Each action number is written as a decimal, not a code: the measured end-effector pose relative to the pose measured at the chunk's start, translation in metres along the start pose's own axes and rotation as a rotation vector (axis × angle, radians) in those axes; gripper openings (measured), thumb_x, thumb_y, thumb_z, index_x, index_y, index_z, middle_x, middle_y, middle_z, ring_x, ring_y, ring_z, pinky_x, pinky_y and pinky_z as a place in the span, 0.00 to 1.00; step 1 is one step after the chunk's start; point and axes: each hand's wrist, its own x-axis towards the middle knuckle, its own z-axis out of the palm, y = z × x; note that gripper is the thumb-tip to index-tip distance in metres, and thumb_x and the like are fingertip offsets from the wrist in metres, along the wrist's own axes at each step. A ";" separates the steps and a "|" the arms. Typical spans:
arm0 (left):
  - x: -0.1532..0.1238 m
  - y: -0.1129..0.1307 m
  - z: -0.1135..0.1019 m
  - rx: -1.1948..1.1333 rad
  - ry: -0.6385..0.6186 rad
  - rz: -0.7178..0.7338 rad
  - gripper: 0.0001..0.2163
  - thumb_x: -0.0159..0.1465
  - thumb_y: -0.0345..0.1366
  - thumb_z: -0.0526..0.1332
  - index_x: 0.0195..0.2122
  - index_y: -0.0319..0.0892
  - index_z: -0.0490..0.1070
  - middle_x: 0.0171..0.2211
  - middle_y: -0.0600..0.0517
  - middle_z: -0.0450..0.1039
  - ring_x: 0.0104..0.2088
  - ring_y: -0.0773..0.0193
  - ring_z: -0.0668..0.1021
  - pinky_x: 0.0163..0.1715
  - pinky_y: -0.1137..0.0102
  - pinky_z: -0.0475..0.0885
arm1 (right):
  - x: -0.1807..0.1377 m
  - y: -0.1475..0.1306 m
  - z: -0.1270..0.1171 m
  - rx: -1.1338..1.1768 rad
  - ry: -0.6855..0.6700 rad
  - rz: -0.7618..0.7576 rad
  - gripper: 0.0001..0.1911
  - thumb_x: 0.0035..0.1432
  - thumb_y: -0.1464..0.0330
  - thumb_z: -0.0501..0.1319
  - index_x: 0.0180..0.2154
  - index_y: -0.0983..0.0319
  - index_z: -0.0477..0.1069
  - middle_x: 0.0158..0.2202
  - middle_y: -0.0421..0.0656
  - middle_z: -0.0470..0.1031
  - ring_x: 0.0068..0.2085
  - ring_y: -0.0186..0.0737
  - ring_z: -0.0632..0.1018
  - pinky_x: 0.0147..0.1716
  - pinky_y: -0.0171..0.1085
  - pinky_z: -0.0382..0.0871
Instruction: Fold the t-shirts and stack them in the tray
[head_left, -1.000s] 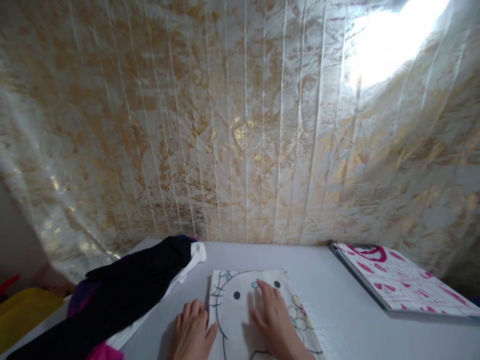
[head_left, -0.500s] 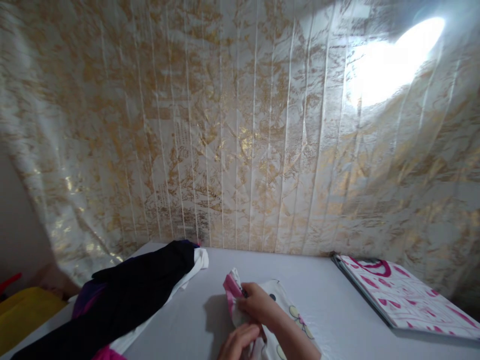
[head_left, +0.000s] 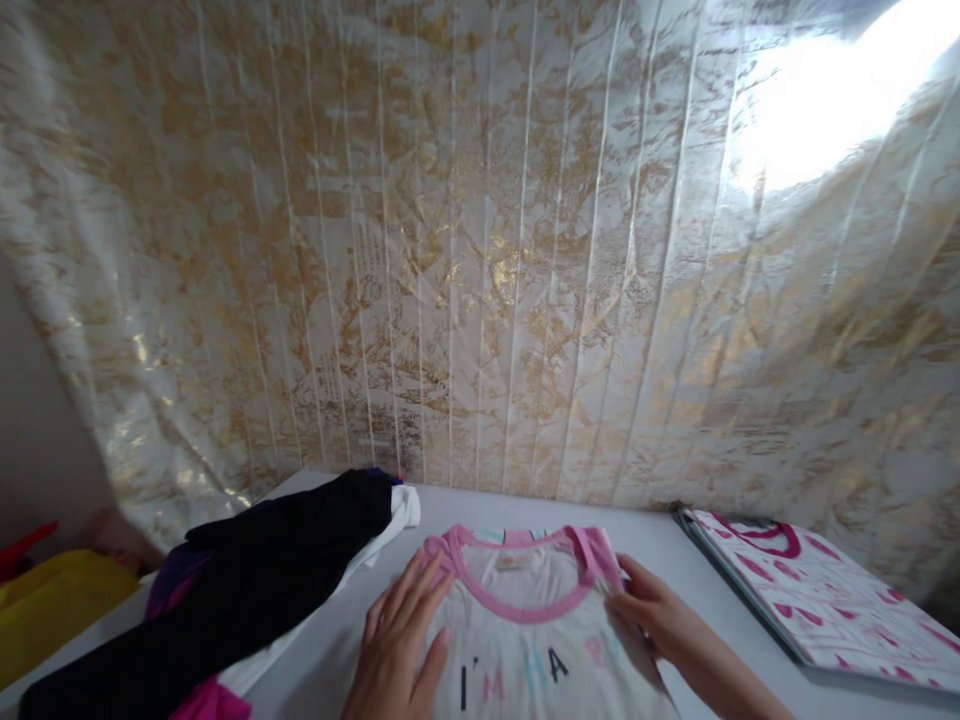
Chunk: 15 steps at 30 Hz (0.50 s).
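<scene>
A white T-shirt [head_left: 536, 645] with a pink neckband and dark and coloured letters on its chest lies front up before me, neckline toward the wall. My left hand [head_left: 403, 637] rests on its left shoulder, palm down with the fingers stretched out. At the opposite shoulder, the fingers of my right hand [head_left: 651, 603] are closed on the shirt's edge beside the pink trim. The lower part of the shirt runs out of view at the bottom.
Dark trousers [head_left: 247, 580] lie over white and purple clothes at the left. On the right sits a folded pile topped by a pink-and-white shirt [head_left: 832, 610]. A shiny gold-patterned curtain [head_left: 480, 250] hangs behind the white table [head_left: 442, 505]. Yellow cloth [head_left: 64, 600] shows far left.
The bunched cloth has been turned and spread out, with its pink neckline and lettering now showing. My hands have moved apart from each other to its two shoulders.
</scene>
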 end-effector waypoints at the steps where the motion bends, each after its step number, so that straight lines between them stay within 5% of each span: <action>1: -0.003 -0.003 0.009 0.021 -0.090 0.021 0.23 0.65 0.31 0.52 0.62 0.51 0.62 0.64 0.51 0.58 0.64 0.54 0.60 0.57 0.57 0.66 | -0.001 0.027 -0.008 -0.134 0.067 0.065 0.31 0.42 0.61 0.54 0.51 0.60 0.64 0.31 0.44 0.75 0.26 0.46 0.77 0.15 0.36 0.65; 4: -0.016 -0.009 0.033 0.029 -0.283 0.074 0.23 0.61 0.29 0.56 0.58 0.49 0.67 0.63 0.50 0.60 0.62 0.53 0.64 0.55 0.58 0.68 | -0.003 0.089 -0.024 -0.418 0.215 -0.032 0.28 0.45 0.61 0.55 0.50 0.59 0.66 0.36 0.45 0.76 0.24 0.41 0.76 0.22 0.38 0.70; 7: -0.023 -0.009 0.044 0.008 -0.305 0.064 0.23 0.62 0.31 0.56 0.59 0.50 0.65 0.64 0.50 0.57 0.62 0.54 0.65 0.55 0.60 0.68 | -0.007 0.105 -0.025 -0.569 0.215 -0.188 0.24 0.49 0.62 0.55 0.50 0.56 0.67 0.39 0.45 0.76 0.27 0.40 0.77 0.31 0.39 0.72; 11: -0.028 -0.011 0.045 -0.013 -0.198 -0.007 0.26 0.61 0.31 0.56 0.62 0.52 0.61 0.67 0.49 0.53 0.63 0.53 0.62 0.56 0.59 0.67 | -0.006 0.070 0.000 -0.639 0.058 -0.319 0.19 0.54 0.68 0.52 0.47 0.55 0.69 0.42 0.45 0.74 0.34 0.40 0.78 0.36 0.37 0.71; 15: -0.036 -0.016 0.049 -0.078 -0.085 -0.152 0.27 0.60 0.29 0.54 0.62 0.46 0.59 0.60 0.44 0.64 0.58 0.54 0.69 0.54 0.61 0.68 | 0.013 0.016 0.042 -0.665 -0.051 -0.408 0.19 0.54 0.74 0.50 0.45 0.58 0.72 0.40 0.43 0.75 0.35 0.37 0.77 0.36 0.34 0.69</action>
